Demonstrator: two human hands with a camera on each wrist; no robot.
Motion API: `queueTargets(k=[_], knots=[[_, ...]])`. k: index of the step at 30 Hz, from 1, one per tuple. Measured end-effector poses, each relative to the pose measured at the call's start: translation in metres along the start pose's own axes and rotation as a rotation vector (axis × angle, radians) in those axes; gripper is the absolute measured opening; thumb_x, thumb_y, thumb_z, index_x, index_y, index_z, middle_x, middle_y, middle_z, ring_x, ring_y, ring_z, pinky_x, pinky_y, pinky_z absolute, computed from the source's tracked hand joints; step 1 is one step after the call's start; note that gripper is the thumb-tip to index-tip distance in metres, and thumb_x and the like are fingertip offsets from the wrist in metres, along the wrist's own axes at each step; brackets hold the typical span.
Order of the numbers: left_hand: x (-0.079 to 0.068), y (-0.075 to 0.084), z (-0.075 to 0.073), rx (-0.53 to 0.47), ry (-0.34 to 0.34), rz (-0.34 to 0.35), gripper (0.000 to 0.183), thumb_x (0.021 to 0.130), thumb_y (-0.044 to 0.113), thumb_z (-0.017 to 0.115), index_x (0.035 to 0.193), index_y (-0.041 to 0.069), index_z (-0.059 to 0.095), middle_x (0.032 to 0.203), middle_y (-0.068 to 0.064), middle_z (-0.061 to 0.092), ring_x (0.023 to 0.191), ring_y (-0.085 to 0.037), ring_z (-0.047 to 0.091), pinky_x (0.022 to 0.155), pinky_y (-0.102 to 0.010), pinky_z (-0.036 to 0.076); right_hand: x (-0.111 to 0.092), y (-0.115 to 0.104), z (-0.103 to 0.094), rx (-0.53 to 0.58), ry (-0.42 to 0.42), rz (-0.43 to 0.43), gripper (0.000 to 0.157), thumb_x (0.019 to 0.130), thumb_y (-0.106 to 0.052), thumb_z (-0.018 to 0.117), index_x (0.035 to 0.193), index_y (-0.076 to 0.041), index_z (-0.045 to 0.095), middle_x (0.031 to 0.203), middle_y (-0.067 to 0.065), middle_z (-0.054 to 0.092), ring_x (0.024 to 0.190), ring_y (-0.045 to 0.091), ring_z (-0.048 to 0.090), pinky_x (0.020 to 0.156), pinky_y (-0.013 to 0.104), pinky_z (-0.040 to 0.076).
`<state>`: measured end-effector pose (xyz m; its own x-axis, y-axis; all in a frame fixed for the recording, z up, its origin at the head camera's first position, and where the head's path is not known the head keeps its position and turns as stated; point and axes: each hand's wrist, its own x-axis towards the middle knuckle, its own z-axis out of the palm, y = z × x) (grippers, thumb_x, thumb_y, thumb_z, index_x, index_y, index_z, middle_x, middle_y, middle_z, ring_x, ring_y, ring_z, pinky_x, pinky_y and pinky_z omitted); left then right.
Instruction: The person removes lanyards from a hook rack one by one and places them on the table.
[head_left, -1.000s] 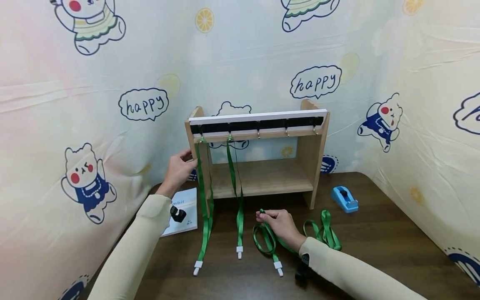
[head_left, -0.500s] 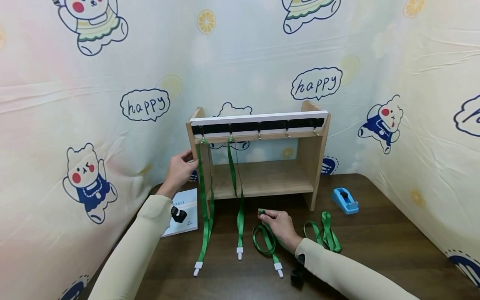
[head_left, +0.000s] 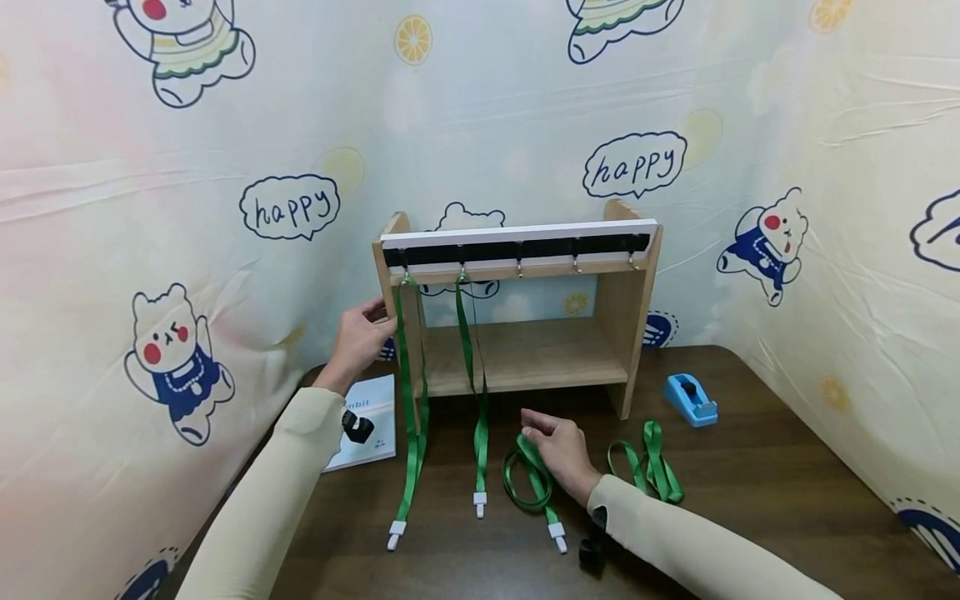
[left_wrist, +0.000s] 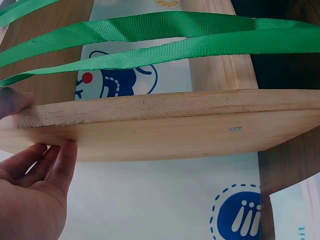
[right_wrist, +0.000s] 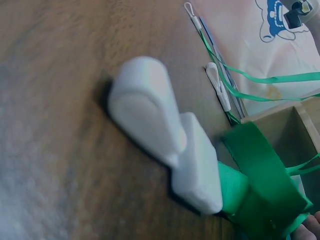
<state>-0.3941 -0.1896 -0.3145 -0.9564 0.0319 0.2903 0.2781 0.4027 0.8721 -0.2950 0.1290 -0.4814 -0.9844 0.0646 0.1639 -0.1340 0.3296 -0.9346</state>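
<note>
My left hand (head_left: 362,343) holds the left side panel of a wooden shelf (head_left: 525,354), thumb on the front edge and fingers on the outer face in the left wrist view. Two green lanyards (head_left: 408,400) hang from the shelf's leftmost hooks, white clips at their lower ends. My right hand (head_left: 562,450) is over a coiled green lanyard (head_left: 527,500) on the table, its thumb and fingers apart right above the strap. That lanyard's white clip (right_wrist: 195,165) looms large in the right wrist view, where only fingertips show at the lower right corner.
Three bare hooks (head_left: 519,267) line the right of the black strip. Another folded green lanyard (head_left: 656,471) lies right of my right hand. A blue tape dispenser (head_left: 690,400) sits at the back right, and a pale booklet (head_left: 367,421) lies under my left forearm.
The green strap end that was pinched in my right fingertips has dropped lower, and those fingers have spread from the thumb. My left hand stays on the shelf.
</note>
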Motion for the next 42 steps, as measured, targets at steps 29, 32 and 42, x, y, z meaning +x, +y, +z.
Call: queueTargets(k=[29,32,42], knots=[[0.000,-0.001,0.001,-0.006,-0.004,0.013,0.068,0.093,0.043,0.071,0.150,0.013,0.049,0.148,-0.014,0.055,0.137,-0.032,0.051,0.114,-0.052,0.047,0.008,-0.029,-0.016,0.108,0.028,-0.045,0.028,0.095,-0.016,0.071,0.122,-0.020,0.075,0.120,0.002,0.076,0.111,0.019,0.073,0.093,0.034,0.061],[0.000,0.000,0.002,-0.010,-0.005,0.014,0.068,0.093,0.044,0.072,0.150,0.013,0.050,0.148,-0.014,0.055,0.137,-0.032,0.052,0.113,-0.052,0.047,0.013,-0.040,-0.025,0.116,0.027,-0.061,0.029,0.096,-0.017,0.070,0.124,-0.016,0.074,0.120,0.003,0.077,0.112,0.021,0.073,0.094,0.035,0.060],[-0.001,0.002,0.000,-0.011,-0.006,0.007,0.071,0.092,0.045,0.072,0.150,0.012,0.049,0.149,-0.014,0.054,0.137,-0.033,0.051,0.114,-0.054,0.046,0.033,-0.080,-0.051,0.209,0.024,-0.133,0.028,0.097,-0.009,0.067,0.124,-0.011,0.072,0.130,0.017,0.070,0.119,0.028,0.069,0.092,0.020,0.058]])
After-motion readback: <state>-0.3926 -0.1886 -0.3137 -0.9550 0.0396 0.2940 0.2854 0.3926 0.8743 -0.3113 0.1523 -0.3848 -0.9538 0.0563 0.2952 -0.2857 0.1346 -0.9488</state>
